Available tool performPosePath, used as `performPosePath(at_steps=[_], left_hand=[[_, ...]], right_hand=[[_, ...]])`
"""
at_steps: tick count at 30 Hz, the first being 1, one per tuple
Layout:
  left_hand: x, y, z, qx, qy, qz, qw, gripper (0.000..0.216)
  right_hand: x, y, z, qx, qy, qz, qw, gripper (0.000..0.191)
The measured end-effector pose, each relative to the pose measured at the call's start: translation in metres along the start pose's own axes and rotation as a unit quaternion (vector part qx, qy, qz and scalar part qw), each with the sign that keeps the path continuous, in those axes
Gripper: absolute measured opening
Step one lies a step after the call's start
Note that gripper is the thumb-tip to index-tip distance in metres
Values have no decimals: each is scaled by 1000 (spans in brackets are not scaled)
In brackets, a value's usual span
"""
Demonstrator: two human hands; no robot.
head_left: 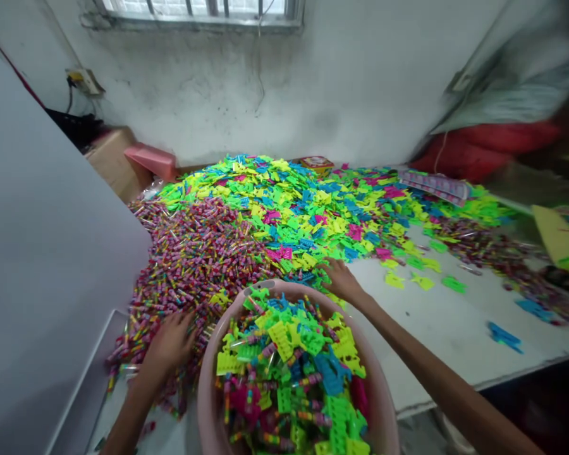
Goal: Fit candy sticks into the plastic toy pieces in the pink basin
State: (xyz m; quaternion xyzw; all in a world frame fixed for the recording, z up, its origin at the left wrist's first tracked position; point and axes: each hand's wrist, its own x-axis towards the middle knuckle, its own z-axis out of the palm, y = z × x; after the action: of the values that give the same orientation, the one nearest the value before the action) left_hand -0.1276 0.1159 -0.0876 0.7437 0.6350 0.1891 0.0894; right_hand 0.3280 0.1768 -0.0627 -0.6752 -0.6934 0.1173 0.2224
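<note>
My left hand (169,341), slightly blurred, lies over the heap of small pink-wrapped tubes with multicoloured contents (194,253), its fingers apart. At the near edge of a pile of flat neon plastic pieces (308,208), my right hand (342,281) reaches out with fingers extended, touching or just above green and yellow pieces; its fingertips are partly hard to make out. Between my arms stands a pink tub (203,392), filled with a mix of plastic pieces (332,373) in green, yellow, blue and magenta and the small tubes.
A white table (384,322) carries both piles and some scattered pieces. A pale panel (61,253) rises at the left. Behind are a cardboard box (114,161), a pink scoop-like container (152,161) and a wall. More tubes (493,253) and red bags (488,148) lie right.
</note>
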Motion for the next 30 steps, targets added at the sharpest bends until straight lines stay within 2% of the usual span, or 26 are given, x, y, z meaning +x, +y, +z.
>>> performPosePath(at_steps=[3, 7, 11, 13, 16, 18, 20, 22, 24, 26, 28, 30], left_hand=[[-13, -4, 26, 3, 17, -14, 1000, 28], [-15, 2, 34, -21, 51, -39, 998, 25], [-3, 6, 21, -76, 95, -64, 991, 16], [2, 9, 12, -116, 122, -97, 981, 20], [5, 23, -6, -194, 156, -152, 956, 35], [4, 42, -22, -247, 165, -163, 941, 41], [0, 68, -41, -309, 151, -152, 926, 42], [-5, 98, -60, -420, 102, -143, 891, 40], [-11, 125, -76, -476, 52, -125, 869, 34], [-16, 147, -84, -529, 23, -94, 843, 27], [-21, 161, -86, -569, 8, -72, 819, 24], [-25, 170, -85, -601, -6, -68, 796, 22]], right_hand=[[2, 12, 26, 2, -7, 29, 1000, 34], [-3, 14, 36, 51, 2, 56, 997, 31], [-4, 8, 18, 142, 37, 89, 985, 24], [-5, -2, 5, 207, 54, 113, 970, 27], [-11, -30, -17, 329, 60, 146, 931, 41], [-22, -56, -30, 411, 43, 156, 897, 47], [-37, -86, -40, 474, 20, 162, 866, 47], [-54, -116, -48, 520, -15, 160, 839, 44], [-71, -142, -53, 573, -91, 145, 801, 37], [-86, -162, -56, 607, -151, 129, 769, 37], [-97, -176, -58, 608, -166, 120, 767, 41], [-105, -185, -61, 580, -157, 102, 793, 34]])
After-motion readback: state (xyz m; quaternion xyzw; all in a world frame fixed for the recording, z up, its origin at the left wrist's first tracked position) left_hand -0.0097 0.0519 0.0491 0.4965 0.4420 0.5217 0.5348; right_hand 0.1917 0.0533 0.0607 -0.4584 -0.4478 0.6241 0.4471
